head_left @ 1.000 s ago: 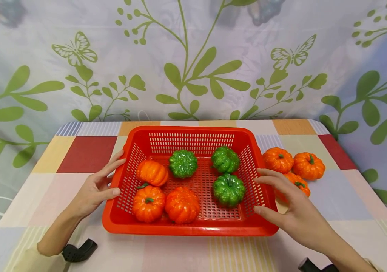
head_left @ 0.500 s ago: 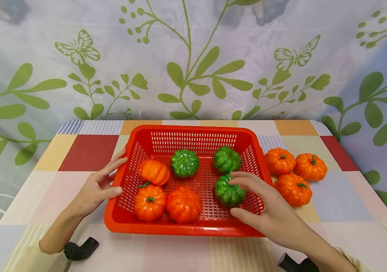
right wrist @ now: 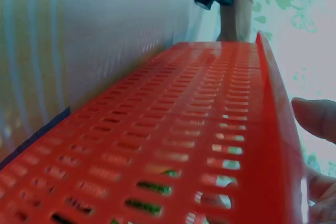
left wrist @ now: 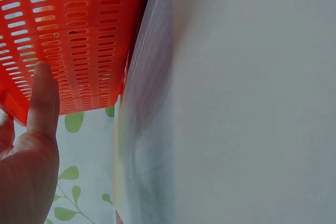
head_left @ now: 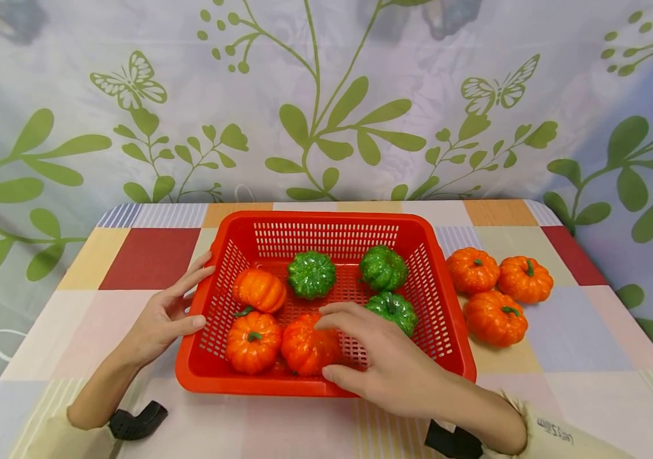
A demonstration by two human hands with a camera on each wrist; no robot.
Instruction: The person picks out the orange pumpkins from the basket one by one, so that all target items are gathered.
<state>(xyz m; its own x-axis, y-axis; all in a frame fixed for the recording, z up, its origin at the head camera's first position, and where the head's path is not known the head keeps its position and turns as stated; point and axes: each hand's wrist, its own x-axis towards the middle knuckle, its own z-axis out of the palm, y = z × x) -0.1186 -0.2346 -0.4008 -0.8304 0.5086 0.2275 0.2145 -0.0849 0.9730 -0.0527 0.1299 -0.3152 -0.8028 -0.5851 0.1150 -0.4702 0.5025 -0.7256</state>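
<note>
A red plastic basket (head_left: 229, 386) with slotted walls holds several small pumpkins. My left hand (head_left: 157, 325) rests its fairly straight fingers on the basket's left side; the left wrist view shows a finger (left wrist: 42, 103) along the outer wall. Reaching over the front rim, my right hand (head_left: 389, 360) has its thumb and fingers spread beside a red-orange pumpkin (head_left: 303, 347), overlapping its right edge in the head view. Two other orange pumpkins, one upright (head_left: 253, 344) and one tipped (head_left: 260, 290), lie to its left. Part of a green pumpkin (head_left: 395, 309) is hidden behind the right hand.
Two more green pumpkins, one mid-basket (head_left: 311, 275) and one at the right (head_left: 383, 268), sit farther back. Outside, right of the basket, three orange pumpkins (head_left: 496, 319) cluster on the checked tablecloth (head_left: 578, 344). A leaf-patterned curtain (head_left: 326, 95) hangs behind the table.
My right hand has moved left from the basket's right rim, over the front green pumpkin, to the red-orange pumpkin. The left hand has stayed at the left rim.
</note>
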